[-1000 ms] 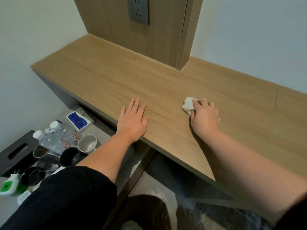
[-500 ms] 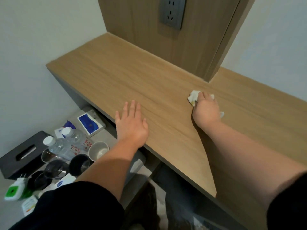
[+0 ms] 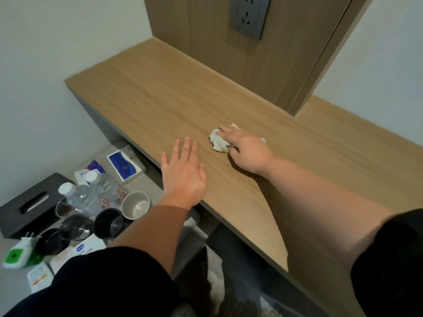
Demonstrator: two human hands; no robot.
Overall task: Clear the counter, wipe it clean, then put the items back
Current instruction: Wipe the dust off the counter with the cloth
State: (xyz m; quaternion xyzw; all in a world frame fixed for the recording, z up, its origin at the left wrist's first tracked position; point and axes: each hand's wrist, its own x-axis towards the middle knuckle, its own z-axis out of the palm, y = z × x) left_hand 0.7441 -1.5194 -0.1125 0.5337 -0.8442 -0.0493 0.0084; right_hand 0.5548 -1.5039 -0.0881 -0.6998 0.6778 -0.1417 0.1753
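Cloth [image 3: 217, 141] pressed on bench [image 3: 160, 88] under flat right hand [image 3: 248, 153]; left hand [image 3: 183, 177] laid flat, fingers spread, near edge.

Grey socket [image 3: 248, 17] on wooden panel [image 3: 194, 30]

The person's left hand [image 3: 183, 177] lies flat on the long light-brown wooden counter [image 3: 160, 99], near its front edge, with the fingers spread. The right hand [image 3: 247, 149] presses flat on a small crumpled white cloth [image 3: 216, 140] just beside it. Down below on the left are two clear plastic water bottles [image 3: 87, 197], a round grey metal cup [image 3: 135, 205] and a black box with a slot [image 3: 29, 202].
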